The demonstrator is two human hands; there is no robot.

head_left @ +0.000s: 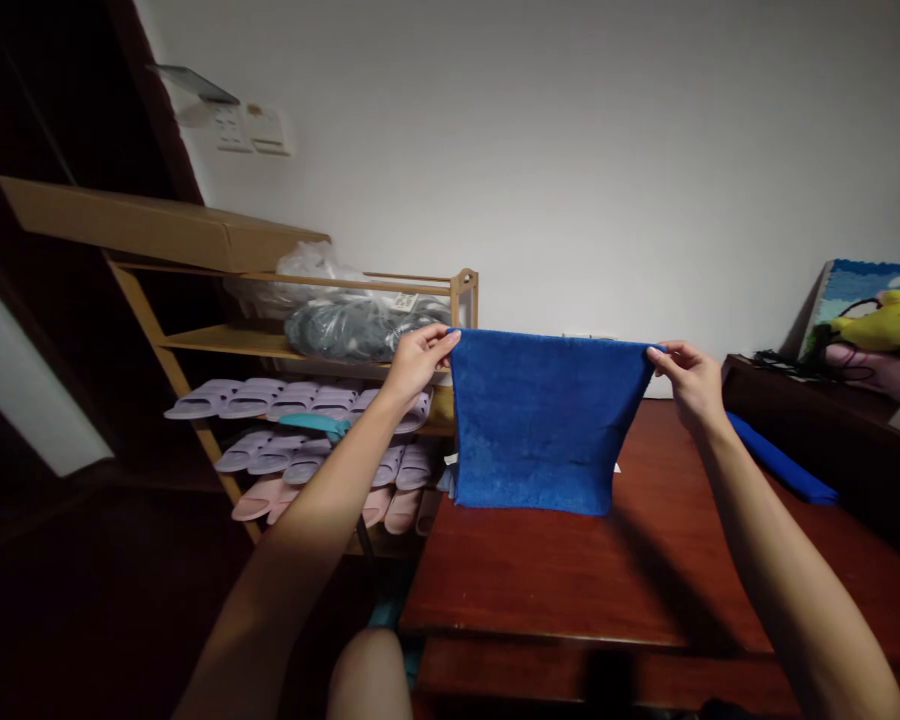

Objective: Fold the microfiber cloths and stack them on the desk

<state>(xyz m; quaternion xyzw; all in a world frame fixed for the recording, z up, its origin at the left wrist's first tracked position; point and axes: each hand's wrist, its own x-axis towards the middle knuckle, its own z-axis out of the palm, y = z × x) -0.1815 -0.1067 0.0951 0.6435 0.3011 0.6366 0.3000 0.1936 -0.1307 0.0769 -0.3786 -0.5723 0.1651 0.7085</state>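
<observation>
A blue cloth towel point(544, 425) hangs spread between my two hands above the wooden table point(525, 590). My left hand point(421, 362) pinches its upper left corner between thumb and fingers. At the upper right corner, my right hand point(688, 378) grips the cloth in the same way. The top edge is pulled nearly straight, and the lower edge hangs over the tabletop. Another blue cloth point(784, 460), folded long and narrow, lies on the table to the right of my right hand. Small pale items behind the towel are mostly hidden.
Left of the table stands a wooden rack point(195, 345) with rows of lilac slippers point(251, 397) and pink slippers point(255, 498). Plastic-wrapped bundles point(367, 325) and a cardboard box point(150, 225) sit higher up. A yellow plush toy point(885, 320) rests at the right.
</observation>
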